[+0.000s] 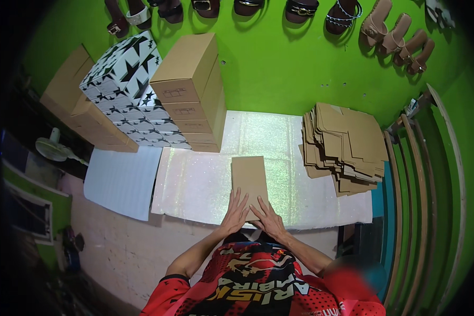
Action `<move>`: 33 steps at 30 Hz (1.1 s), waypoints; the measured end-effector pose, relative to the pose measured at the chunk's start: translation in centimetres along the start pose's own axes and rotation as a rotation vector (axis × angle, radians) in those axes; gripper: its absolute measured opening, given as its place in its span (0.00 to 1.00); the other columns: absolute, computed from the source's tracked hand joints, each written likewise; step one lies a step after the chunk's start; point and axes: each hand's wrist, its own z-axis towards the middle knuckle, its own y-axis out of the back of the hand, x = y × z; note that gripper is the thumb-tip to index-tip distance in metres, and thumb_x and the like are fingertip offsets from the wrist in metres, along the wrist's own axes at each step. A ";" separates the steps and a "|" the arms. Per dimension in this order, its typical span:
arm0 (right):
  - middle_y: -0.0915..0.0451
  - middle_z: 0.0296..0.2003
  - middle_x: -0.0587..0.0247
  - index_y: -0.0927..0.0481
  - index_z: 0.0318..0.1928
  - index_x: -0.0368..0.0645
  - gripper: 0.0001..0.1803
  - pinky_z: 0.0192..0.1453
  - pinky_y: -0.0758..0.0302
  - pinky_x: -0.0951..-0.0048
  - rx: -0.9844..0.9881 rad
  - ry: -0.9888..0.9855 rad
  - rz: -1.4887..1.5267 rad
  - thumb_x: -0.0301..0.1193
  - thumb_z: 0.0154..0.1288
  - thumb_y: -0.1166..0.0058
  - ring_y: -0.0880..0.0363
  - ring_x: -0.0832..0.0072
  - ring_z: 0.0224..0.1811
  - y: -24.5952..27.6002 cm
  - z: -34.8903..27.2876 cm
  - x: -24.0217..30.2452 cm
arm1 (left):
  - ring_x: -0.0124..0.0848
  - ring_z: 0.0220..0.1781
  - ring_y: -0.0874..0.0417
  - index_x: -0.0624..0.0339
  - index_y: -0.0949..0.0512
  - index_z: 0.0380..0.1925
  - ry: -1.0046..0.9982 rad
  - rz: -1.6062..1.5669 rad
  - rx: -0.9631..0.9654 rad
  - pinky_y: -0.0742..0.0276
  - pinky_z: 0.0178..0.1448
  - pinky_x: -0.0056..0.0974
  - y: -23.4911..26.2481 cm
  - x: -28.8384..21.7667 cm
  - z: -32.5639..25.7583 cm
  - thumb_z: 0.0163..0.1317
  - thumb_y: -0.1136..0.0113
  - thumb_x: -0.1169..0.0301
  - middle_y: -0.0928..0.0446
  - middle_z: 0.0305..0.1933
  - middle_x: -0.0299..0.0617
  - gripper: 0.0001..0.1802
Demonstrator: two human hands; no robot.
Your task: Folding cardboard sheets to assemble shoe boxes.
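A plain brown cardboard box (249, 176) lies on the shimmering whitish table cover (195, 187), its near end by the table's front edge. On its near left part rests my left hand (236, 211), fingers stretched out and apart along the top. Opposite it, my right hand (268, 217) lies over the near right corner with its fingers spread. Both hands touch the box without wrapping round it. The fingers' undersides and the box's near end are partly hidden.
Stacked brown boxes (187, 89) and black-and-white star-patterned boxes (124, 66) stand at the back left. Flat cardboard blanks (353, 134) pile up on the right, beside a wooden rack (413, 174). Sandals (300, 10) hang along the green wall. A fan (52, 147) stands far left.
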 end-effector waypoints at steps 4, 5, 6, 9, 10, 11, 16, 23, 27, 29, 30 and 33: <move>0.47 0.84 0.50 0.32 0.79 0.62 0.37 0.47 0.10 0.52 -0.179 -0.003 -0.087 0.48 0.73 0.37 0.25 0.36 0.69 1.2 2.4 -0.5 | 0.71 0.87 0.63 0.48 0.40 0.83 -0.059 0.080 0.077 0.52 0.87 0.64 2.4 -0.7 1.4 0.76 0.40 0.54 0.60 0.89 0.61 0.39; 0.47 0.84 0.50 0.32 0.79 0.62 0.37 0.47 0.10 0.52 -0.182 -0.006 -0.089 0.48 0.73 0.37 0.25 0.36 0.69 1.5 2.7 -0.7 | 0.71 0.88 0.63 0.45 0.39 0.83 -0.067 0.146 0.112 0.50 0.86 0.64 2.9 -0.8 1.4 0.74 0.36 0.52 0.60 0.89 0.61 0.41; 0.47 0.84 0.50 0.32 0.79 0.62 0.37 0.48 0.10 0.51 -0.179 -0.009 -0.113 0.48 0.73 0.37 0.25 0.35 0.70 2.0 3.1 -0.7 | 0.70 0.88 0.59 0.41 0.38 0.82 -0.043 0.183 0.113 0.47 0.86 0.64 3.0 -0.6 1.1 0.70 0.32 0.48 0.59 0.89 0.59 0.44; 0.48 0.84 0.49 0.34 0.80 0.62 0.37 0.52 0.11 0.48 -0.146 0.009 -0.103 0.46 0.74 0.39 0.26 0.33 0.70 2.2 3.8 -0.7 | 0.69 0.87 0.54 0.41 0.37 0.82 -0.136 0.150 0.145 0.43 0.85 0.63 2.6 1.2 0.2 0.71 0.33 0.51 0.57 0.89 0.60 0.42; 0.49 0.84 0.49 0.34 0.80 0.62 0.36 0.53 0.11 0.48 -0.073 -0.035 -0.027 0.45 0.75 0.40 0.26 0.33 0.70 1.9 3.8 -0.9 | 0.69 0.85 0.47 0.42 0.35 0.81 -0.167 0.121 0.123 0.38 0.84 0.60 2.2 1.5 0.1 0.75 0.37 0.60 0.52 0.88 0.59 0.36; 0.49 0.85 0.49 0.35 0.80 0.63 0.36 0.54 0.11 0.48 -0.001 -0.078 0.050 0.45 0.76 0.41 0.26 0.33 0.70 1.6 3.8 -0.9 | 0.69 0.85 0.47 0.42 0.35 0.81 -0.174 0.124 0.121 0.38 0.84 0.60 1.8 1.7 0.1 0.75 0.37 0.60 0.52 0.88 0.59 0.36; 0.51 0.85 0.51 0.38 0.82 0.61 0.37 0.66 0.19 0.40 -0.057 -0.078 0.073 0.43 0.77 0.43 0.31 0.34 0.75 0.6 8.4 -0.8 | 0.68 0.81 0.39 0.43 0.32 0.78 -0.138 0.073 -0.090 0.38 0.83 0.63 2.5 3.7 2.5 0.76 0.46 0.74 0.42 0.85 0.56 0.32; 0.50 0.85 0.54 0.40 0.83 0.55 0.39 0.86 0.56 0.32 -0.082 -0.017 -0.246 0.48 0.77 0.47 0.55 0.48 0.88 1.6 16.6 -2.0 | 0.47 0.90 0.54 0.62 0.47 0.83 -0.023 0.576 0.122 0.59 0.89 0.61 5.9 2.5 10.3 0.67 0.44 0.74 0.51 0.89 0.51 0.45; 0.50 0.85 0.51 0.38 0.82 0.50 0.36 0.87 0.50 0.40 -0.077 0.013 -0.058 0.50 0.81 0.54 0.56 0.47 0.88 0.6 17.6 -2.2 | 0.57 0.90 0.57 0.70 0.59 0.84 -0.057 0.452 0.118 0.60 0.90 0.59 4.3 4.7 9.6 0.63 0.39 0.70 0.56 0.88 0.59 0.55; 0.44 0.82 0.44 0.35 0.79 0.43 0.34 0.89 0.53 0.51 -0.150 0.064 -0.057 0.48 0.83 0.57 0.55 0.45 0.87 0.3 18.7 -2.8 | 0.57 0.90 0.58 0.70 0.60 0.84 -0.042 0.420 0.109 0.60 0.90 0.59 4.7 5.1 10.5 0.63 0.39 0.70 0.57 0.88 0.59 0.55; 0.44 0.82 0.44 0.35 0.79 0.43 0.34 0.89 0.53 0.51 -0.153 0.064 -0.059 0.48 0.83 0.57 0.55 0.45 0.87 0.3 19.6 -3.2 | 0.57 0.90 0.60 0.70 0.60 0.84 -0.028 0.388 0.103 0.61 0.90 0.59 4.9 5.3 11.2 0.62 0.39 0.71 0.58 0.89 0.59 0.55; 0.41 0.81 0.43 0.34 0.79 0.42 0.33 0.90 0.56 0.53 -0.187 0.114 -0.092 0.46 0.83 0.57 0.54 0.45 0.87 0.8 21.9 -4.4 | 0.56 0.90 0.61 0.70 0.61 0.84 -0.048 0.381 0.116 0.62 0.90 0.58 5.7 6.2 13.5 0.62 0.39 0.71 0.59 0.89 0.58 0.56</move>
